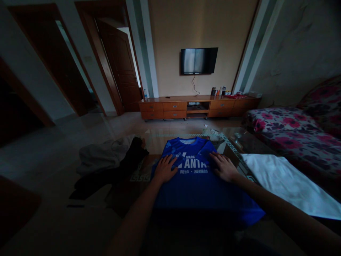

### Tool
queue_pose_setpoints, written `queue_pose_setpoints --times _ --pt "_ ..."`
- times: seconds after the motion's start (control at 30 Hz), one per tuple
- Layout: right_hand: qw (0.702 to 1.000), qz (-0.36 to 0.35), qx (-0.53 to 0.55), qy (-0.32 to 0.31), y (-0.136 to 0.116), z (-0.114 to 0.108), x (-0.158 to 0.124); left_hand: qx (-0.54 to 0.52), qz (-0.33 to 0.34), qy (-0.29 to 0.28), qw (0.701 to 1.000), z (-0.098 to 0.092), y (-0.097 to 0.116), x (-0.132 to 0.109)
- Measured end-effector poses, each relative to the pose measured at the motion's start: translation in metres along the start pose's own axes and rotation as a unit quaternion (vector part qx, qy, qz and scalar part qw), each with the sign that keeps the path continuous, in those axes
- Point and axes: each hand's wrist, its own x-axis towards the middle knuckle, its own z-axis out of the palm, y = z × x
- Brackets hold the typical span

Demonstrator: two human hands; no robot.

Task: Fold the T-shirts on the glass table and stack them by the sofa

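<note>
A blue T-shirt (189, 192) with white lettering lies front side up on a glass table (141, 174), its collar pointing away from me. Its sleeves are folded in over the chest. My left hand (165, 169) rests flat on the shirt's left side, fingers spread beside the print. On the other side, my right hand (225, 168) lies on the shirt with its fingers stretched out, partly covering the end of the lettering. Neither hand grips the fabric. The shirt's near hem falls into deep shadow.
Grey and black clothes (106, 160) lie heaped to the left. A folded white cloth (290, 181) lies at the right, near a flowered sofa (287, 121). Beyond the table stand a low wooden cabinet (174, 106) and a wall television (199, 61).
</note>
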Motion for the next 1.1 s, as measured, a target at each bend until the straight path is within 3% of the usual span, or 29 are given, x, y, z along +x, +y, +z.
queue_pose_setpoints --times 0.13,0.23,0.4,0.47,0.57,0.63,0.7,0.9,1.03,1.1 --pt "0.994 0.108 -0.024 -0.003 0.039 -0.005 -0.008 -0.002 0.0 -0.006 1.0 -0.001 0.001 0.0" --pt "0.989 0.143 -0.02 -0.032 0.06 -0.006 -0.012 -0.001 -0.004 -0.008 1.0 -0.002 0.001 0.0" --pt "0.962 0.255 0.016 -0.092 0.067 -0.007 -0.012 0.004 0.004 -0.008 1.0 -0.001 0.0 0.0" --pt "0.969 0.238 0.016 -0.062 0.06 -0.01 -0.006 0.007 0.001 -0.006 1.0 0.001 0.0 0.001" --pt "0.994 0.111 0.016 -0.013 0.045 -0.013 0.013 0.009 -0.006 -0.013 1.0 0.001 0.0 0.001" --pt "0.999 0.019 0.025 -0.024 0.036 -0.01 0.028 0.003 -0.005 -0.026 1.0 -0.001 -0.001 0.003" --pt "0.998 -0.021 0.034 -0.054 0.029 -0.001 0.038 -0.004 0.003 -0.044 0.999 -0.004 -0.002 0.006" --pt "0.993 0.025 0.045 -0.108 0.018 0.032 0.038 -0.004 -0.036 -0.107 0.994 -0.008 -0.005 0.019" --pt "0.991 0.045 0.066 -0.109 0.014 0.027 0.04 -0.031 -0.067 -0.168 0.983 -0.014 -0.004 0.027" --pt "0.991 0.063 0.079 -0.085 0.013 0.022 0.046 -0.032 -0.072 -0.157 0.984 -0.018 -0.003 0.029"
